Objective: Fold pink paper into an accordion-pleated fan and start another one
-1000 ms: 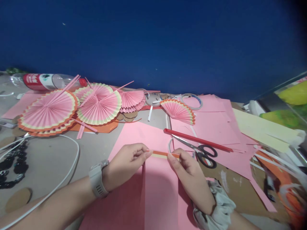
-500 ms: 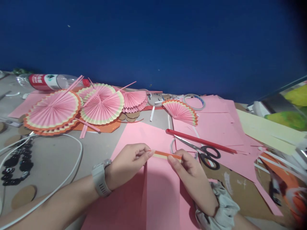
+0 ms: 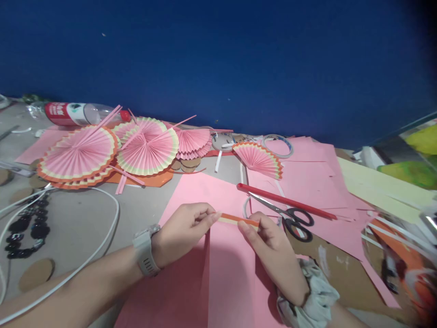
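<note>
Both hands pinch the edge of a pink paper sheet whose far end carries an orange and cream band. My left hand, with a watch on the wrist, is closed on the band's left end. At its right end my right hand is closed too, thumb on top; a grey scrunchie is on that wrist. The sheet hangs down toward me over more pink paper. Just right of my right hand lie black-handled scissors and a red stick-like strip.
Round pleated paper fans and a half-open fan lie at the back, near a plastic bottle. A tape roll sits on pink sheets. At left are a white cable, black beads and a cardboard disc.
Almost nothing differs: both hands keep their pinch on the banded edge of the pink paper. The view has shifted slightly, moving the things at left a little rightward.
</note>
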A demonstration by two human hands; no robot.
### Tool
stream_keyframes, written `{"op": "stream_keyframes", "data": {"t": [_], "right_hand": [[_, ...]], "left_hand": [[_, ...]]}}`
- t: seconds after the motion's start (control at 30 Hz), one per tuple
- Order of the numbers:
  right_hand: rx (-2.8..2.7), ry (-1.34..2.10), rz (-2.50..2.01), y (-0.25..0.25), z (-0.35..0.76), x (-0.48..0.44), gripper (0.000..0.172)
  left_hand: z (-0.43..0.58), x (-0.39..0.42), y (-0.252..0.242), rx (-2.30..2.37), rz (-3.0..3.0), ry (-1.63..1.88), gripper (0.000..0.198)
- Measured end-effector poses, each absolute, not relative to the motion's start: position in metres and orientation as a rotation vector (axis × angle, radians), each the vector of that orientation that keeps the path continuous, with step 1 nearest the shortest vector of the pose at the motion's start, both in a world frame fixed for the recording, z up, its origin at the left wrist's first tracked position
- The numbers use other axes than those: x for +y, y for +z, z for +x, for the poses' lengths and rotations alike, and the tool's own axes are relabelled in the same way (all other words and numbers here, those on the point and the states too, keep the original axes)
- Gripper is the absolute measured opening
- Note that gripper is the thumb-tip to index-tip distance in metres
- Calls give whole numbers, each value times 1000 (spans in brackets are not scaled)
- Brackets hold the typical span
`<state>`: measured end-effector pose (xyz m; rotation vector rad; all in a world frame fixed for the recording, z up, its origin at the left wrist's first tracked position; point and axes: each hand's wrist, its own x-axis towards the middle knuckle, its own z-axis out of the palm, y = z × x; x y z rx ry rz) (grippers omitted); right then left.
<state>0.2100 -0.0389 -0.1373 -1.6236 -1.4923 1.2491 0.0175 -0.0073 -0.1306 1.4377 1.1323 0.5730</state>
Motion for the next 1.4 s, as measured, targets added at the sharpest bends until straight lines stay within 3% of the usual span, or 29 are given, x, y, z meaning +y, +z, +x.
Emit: {"op": "stream_keyframes", "data": {"t": [0.83, 1.4], "right_hand": [[-1468, 1287, -1567, -140, 210, -40, 27], [-1395, 1102, -1446, -136, 212, -37, 31]], "left_hand": [[16, -7, -130, 1101, 1430, 601, 31], [14, -8, -132, 1024, 1447, 638, 30]]}}
